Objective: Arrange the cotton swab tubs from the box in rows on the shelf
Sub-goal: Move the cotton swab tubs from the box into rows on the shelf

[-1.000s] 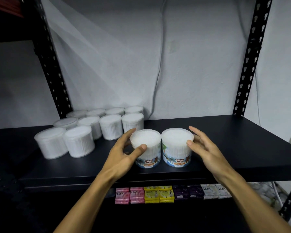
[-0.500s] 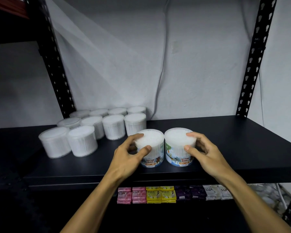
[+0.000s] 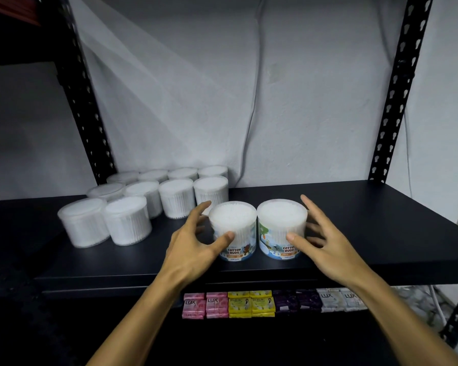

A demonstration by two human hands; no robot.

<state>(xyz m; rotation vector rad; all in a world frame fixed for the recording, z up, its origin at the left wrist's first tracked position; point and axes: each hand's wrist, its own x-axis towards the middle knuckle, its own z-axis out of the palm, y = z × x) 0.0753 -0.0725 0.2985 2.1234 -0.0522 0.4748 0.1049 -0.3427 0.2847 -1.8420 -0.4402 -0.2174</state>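
Two labelled cotton swab tubs stand side by side near the front edge of the black shelf (image 3: 381, 233). My left hand (image 3: 193, 244) wraps the left tub (image 3: 233, 223), thumb on its front and fingers at its back left. My right hand (image 3: 325, 247) holds the right tub (image 3: 282, 220) the same way, thumb on the front and fingers spread loosely behind its right side. Both tubs rest on the shelf. Several plain white tubs (image 3: 127, 220) stand in rows at the back left. The box is out of sight.
Black perforated uprights (image 3: 397, 88) frame the shelf, and a white wall with a hanging cable (image 3: 254, 101) lies behind it. Soap packs (image 3: 238, 303) line the lower shelf. Bare shelf surface stretches to the right of the two tubs.
My hands closed on the two tubs from either side. Since then the fingers have lifted off the lids and spread looser. The tubs have barely shifted.
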